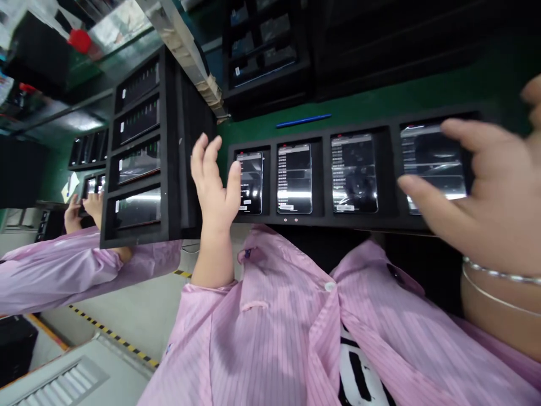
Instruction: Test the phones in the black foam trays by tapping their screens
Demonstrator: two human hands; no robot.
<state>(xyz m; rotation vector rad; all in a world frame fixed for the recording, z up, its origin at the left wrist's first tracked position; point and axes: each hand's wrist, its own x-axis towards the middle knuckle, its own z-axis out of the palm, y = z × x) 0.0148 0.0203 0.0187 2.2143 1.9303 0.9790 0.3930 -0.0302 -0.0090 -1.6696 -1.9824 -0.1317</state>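
Standing with fingers spread in the head view, the left hand is empty at the left end of a long black foam tray, its thumb overlapping the leftmost dark glass-screened phone; contact is unclear. The blurred right hand holds thumb and forefinger apart over the rightmost dark glass-screened phone, in its compartment. A stray thumb could tap a lit screen. The tray's near rim appears to lie at the tabletop's front edge, so a pull toward the pink striped shirt could tip it. Leftward, a stack of black foam trays crowds the left hand; behind, a strip of green tabletop offers room, though a slim blue pen could roll.
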